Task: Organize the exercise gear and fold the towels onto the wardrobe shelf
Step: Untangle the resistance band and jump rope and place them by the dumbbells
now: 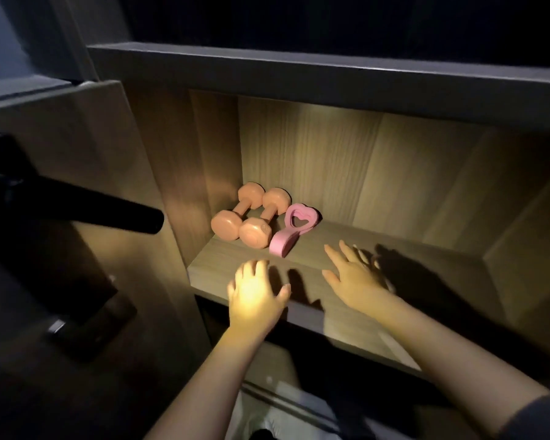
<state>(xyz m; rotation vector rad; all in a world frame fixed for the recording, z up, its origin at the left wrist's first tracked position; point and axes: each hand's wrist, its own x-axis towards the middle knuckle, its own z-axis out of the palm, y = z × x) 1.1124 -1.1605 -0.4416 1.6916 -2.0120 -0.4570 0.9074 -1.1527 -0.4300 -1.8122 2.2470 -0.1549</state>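
Left hand [256,295] spread flat, palm down, holding nothing, over the front edge of the light wood-grain wardrobe shelf [410,258]. Right hand [354,277] also released, fingers splayed & blurred, further in over the board; contact w/ it can't be told. Beyond the left hand, a pair of peach-orange rubber dumbbells [254,231] lies side by side in the back-left corner, near the side wall. A pink heart-shaped grip trainer [291,228] sits just beside them. Open board runs right of the right hand to the far side wall.
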